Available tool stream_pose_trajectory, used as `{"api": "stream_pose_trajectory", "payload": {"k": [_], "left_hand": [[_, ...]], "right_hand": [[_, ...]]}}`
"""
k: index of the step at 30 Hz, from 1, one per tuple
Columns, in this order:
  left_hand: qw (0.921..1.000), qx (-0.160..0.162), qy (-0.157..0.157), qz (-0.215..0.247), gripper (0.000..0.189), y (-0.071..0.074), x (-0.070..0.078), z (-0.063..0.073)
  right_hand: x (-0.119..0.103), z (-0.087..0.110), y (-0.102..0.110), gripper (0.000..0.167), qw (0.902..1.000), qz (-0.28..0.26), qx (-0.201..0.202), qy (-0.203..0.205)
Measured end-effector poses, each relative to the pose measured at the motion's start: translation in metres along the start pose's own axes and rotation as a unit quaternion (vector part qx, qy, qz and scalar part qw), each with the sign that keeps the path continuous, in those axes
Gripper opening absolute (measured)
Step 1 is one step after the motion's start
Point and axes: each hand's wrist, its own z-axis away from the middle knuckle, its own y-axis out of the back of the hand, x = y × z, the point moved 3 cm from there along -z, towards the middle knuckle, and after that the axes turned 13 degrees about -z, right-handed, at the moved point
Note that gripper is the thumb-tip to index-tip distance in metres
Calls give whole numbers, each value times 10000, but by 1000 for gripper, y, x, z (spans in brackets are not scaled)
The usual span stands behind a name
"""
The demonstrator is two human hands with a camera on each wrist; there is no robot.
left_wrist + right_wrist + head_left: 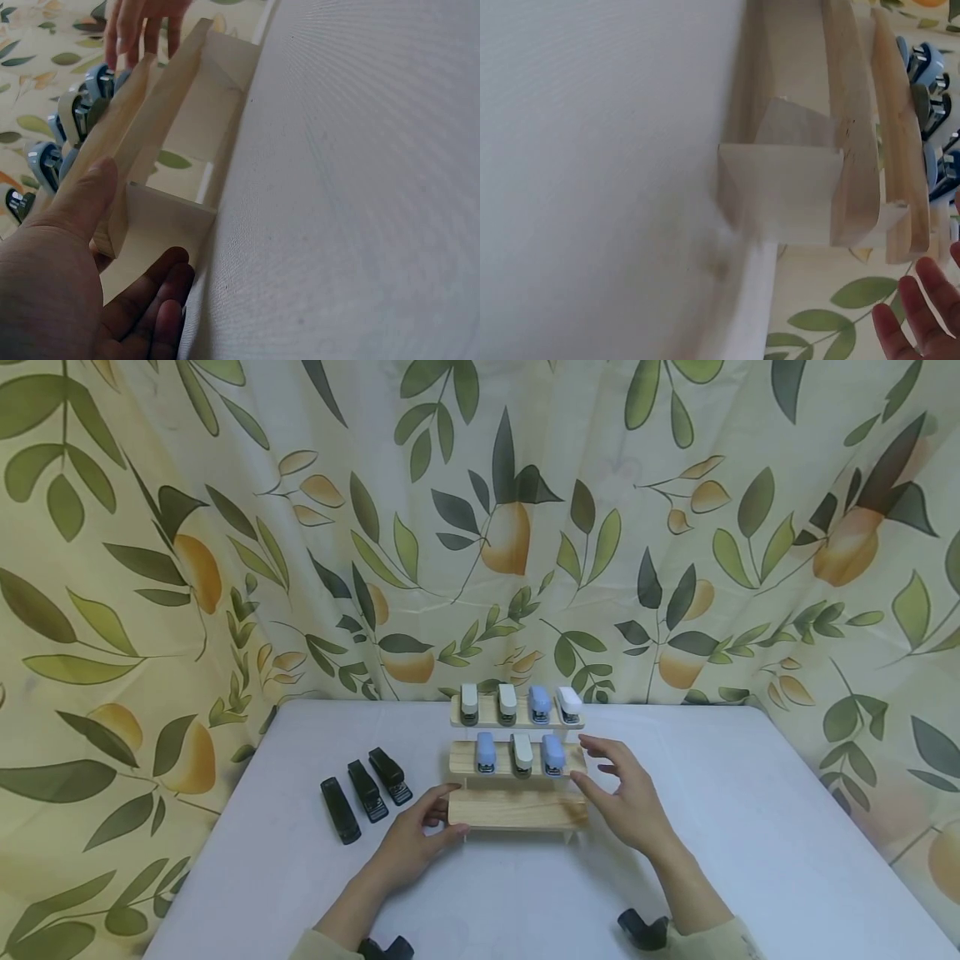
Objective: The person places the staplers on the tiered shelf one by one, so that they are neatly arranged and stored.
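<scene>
A three-tier wooden display rack (517,810) stands on the table. Its left end, at the lowest tier, is held by my left hand (411,839); the left wrist view shows the thumb (94,191) on the board and other fingers below. At the right end of the middle tier is my right hand (626,797), fingers spread and slightly bent; whether it touches the rack I cannot tell. On the middle tier sit a blue stapler (486,752), a white stapler (521,755) and another blue stapler (553,754). The bottom tier is bare.
Several small staplers line the top tier, among them a blue one (539,704) and a white one (569,705). Left of the rack lie three black staplers (367,792). A patterned curtain (480,527) hangs behind the white table (750,827).
</scene>
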Motion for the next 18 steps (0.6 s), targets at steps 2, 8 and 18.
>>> {"api": "stream_pose_trajectory", "payload": {"k": [2, 8, 18], "left_hand": [[10000, 0, 11, 10, 67, 0, 0, 0], [10000, 9, 37, -19, 67, 0, 0, 1], [10000, 1, 79, -29, 67, 0, 0, 0]], "right_hand": [[2, 1, 2, 53, 10000, 2, 26, -66], [9, 6, 6, 55, 9996, -69, 52, -273], [19, 15, 7, 54, 9981, -156, 102, -591]]}}
